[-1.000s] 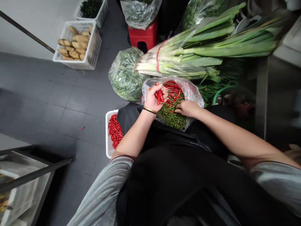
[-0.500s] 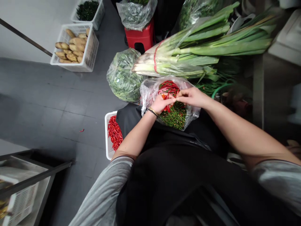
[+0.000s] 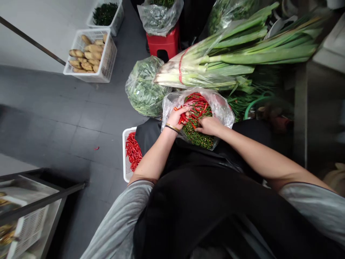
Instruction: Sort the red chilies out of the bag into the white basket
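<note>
A clear plastic bag (image 3: 222, 106) of red chillies and green stems rests on my lap. My left hand (image 3: 176, 118) is inside its left side, fingers closed round a few red chillies (image 3: 184, 118). My right hand (image 3: 208, 126) lies lower in the bag among the chillies, fingers curled in a pinch; what it holds is hidden. A white basket (image 3: 125, 158) of red chillies sits on the floor by my left knee.
Bundled leeks (image 3: 229, 61) and bagged greens (image 3: 142, 88) lie beyond the bag. A red stool (image 3: 164, 43) carries another bag. A white basket of ginger (image 3: 90, 55) stands far left. A metal rack (image 3: 35, 201) is at lower left. One chilli (image 3: 96, 148) lies on the floor.
My hands, joined over the chillies half a second ago, have parted. The right hand dropped back into the bag; the left stays at the bag's left side with its chillies.
</note>
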Demonstrator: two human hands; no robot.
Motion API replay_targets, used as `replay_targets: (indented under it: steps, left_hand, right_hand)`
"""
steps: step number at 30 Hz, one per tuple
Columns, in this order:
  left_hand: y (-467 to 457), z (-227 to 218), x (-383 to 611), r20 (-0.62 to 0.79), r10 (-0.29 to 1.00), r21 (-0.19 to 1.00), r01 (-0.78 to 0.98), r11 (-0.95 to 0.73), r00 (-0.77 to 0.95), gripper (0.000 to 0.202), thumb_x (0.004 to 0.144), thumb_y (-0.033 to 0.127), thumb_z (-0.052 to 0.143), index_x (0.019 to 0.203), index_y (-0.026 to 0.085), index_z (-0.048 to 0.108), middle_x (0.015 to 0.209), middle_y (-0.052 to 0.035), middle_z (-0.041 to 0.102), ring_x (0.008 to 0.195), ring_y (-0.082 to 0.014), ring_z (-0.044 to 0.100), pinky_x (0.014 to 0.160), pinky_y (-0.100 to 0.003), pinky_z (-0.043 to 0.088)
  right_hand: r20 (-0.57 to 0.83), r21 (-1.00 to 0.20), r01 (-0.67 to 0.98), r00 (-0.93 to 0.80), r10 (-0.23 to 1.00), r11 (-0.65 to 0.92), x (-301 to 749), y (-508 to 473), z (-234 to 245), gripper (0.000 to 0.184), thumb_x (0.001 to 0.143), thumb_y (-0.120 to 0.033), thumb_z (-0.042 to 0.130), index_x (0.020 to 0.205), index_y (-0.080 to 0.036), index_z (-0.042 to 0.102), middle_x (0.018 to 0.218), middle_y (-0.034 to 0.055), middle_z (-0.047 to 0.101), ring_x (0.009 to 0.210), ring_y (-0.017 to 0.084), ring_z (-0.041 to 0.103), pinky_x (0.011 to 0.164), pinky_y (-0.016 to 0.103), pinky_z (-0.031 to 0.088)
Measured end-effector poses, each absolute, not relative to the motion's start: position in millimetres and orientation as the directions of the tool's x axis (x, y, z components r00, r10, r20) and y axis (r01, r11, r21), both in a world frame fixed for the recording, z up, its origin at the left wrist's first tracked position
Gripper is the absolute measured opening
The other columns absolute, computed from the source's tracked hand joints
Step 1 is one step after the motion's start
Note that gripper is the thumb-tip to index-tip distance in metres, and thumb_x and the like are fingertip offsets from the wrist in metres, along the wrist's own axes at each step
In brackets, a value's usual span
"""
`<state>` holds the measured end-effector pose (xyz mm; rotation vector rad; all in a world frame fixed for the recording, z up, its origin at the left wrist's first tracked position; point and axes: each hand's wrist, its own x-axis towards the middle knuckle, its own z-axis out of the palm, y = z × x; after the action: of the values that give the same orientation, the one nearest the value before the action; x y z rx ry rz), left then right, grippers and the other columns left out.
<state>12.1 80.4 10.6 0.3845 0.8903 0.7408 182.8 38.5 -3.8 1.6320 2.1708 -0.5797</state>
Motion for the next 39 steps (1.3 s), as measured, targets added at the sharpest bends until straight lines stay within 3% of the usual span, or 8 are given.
replay_targets:
  steps: [4,10,14,22,27,33,36,39]
  left_hand:
    - [78,15,7,-0.584,0.657,0.498,-0.429,0.754,0.477,0.022,0.074,0.019,0.070,0.070,0.015,0.048,0.047,0.0086,0.040,0.036,-0.0036,0.040,0.036,-0.015,0.025]
    - [75,10,8,-0.523,0.670,0.527,-0.418,0.740,0.527,0.022,0.071,0.015,0.070,0.078,0.017,0.049,0.055,0.0067,0.049,0.047,-0.0074,0.053,0.046,-0.017,0.042]
    - [75,8,13,-0.518,0.623,0.529,-0.354,0.772,0.586,0.028,0.068,0.017,0.075,0.077,0.017,0.049,0.056,0.0075,0.048,0.037,-0.0027,0.038,0.036,-0.014,0.025]
    - [72,11,13,-0.509,0.592,0.551,-0.291,0.782,0.625,0.032,0.066,0.022,0.078,0.072,0.017,0.047,0.051,0.0091,0.040,0.034,-0.0009,0.029,0.034,-0.014,0.013]
    - [65,11,19,-0.489,0.643,0.675,-0.211,0.707,0.589,0.030,0.067,0.025,0.079,0.073,0.016,0.051,0.048,0.0088,0.043,0.033,-0.0014,0.029,0.036,-0.016,0.016]
    - [56,10,45,-0.465,0.695,0.848,0.053,0.527,0.549,0.030,0.057,0.015,0.084,0.065,0.013,0.055,0.044,0.0079,0.047,0.035,-0.0026,0.038,0.040,-0.018,0.024]
    - [59,7,41,-0.478,0.717,0.827,-0.016,0.562,0.507,0.034,0.060,0.021,0.084,0.062,0.014,0.052,0.042,0.0082,0.044,0.034,-0.0024,0.036,0.039,-0.019,0.023]
    - [64,3,30,-0.478,0.705,0.744,-0.185,0.642,0.524,0.035,0.062,0.030,0.084,0.069,0.015,0.053,0.044,0.0086,0.042,0.034,-0.0018,0.032,0.038,-0.018,0.020]
  right_hand:
    - [-0.542,-0.116,0.954,-0.293,0.787,0.275,175,37,-2,0.028,0.089,-0.035,0.053,0.096,-0.015,0.072,0.102,0.0137,0.072,0.092,0.025,0.067,0.073,0.031,0.047]
    - [-0.314,-0.378,0.926,-0.147,0.938,0.019,269,59,65,0.024,0.086,-0.036,0.060,0.093,-0.017,0.073,0.086,0.0060,0.073,0.075,0.018,0.064,0.070,0.028,0.045]
    - [-0.198,-0.071,0.985,0.138,0.970,-0.155,300,61,92,0.034,0.088,-0.041,0.058,0.101,-0.014,0.073,0.085,0.0130,0.072,0.079,0.024,0.065,0.068,0.033,0.045]
    - [-0.684,0.045,0.905,-0.281,0.673,0.423,208,24,17,0.024,0.086,-0.025,0.058,0.100,-0.016,0.075,0.099,0.0163,0.073,0.092,0.028,0.069,0.069,0.033,0.049]
    - [-0.637,-0.004,0.875,-0.375,0.673,0.484,217,42,28,0.022,0.086,-0.029,0.058,0.096,-0.018,0.074,0.095,0.0133,0.073,0.088,0.027,0.067,0.064,0.032,0.045]
    - [-0.397,-0.263,0.871,-0.490,0.776,0.415,226,70,60,0.020,0.084,-0.036,0.058,0.088,-0.022,0.071,0.085,0.0055,0.070,0.075,0.020,0.061,0.063,0.029,0.040]
    - [-0.161,-0.507,0.798,-0.460,0.873,0.327,219,66,49,0.027,0.083,-0.040,0.058,0.095,-0.019,0.070,0.088,0.0065,0.070,0.076,0.019,0.061,0.066,0.029,0.042]
    - [-0.200,-0.748,0.655,-0.373,0.906,0.105,208,51,28,0.038,0.082,-0.051,0.059,0.097,-0.018,0.068,0.076,0.0032,0.068,0.062,0.015,0.057,0.058,0.027,0.041]
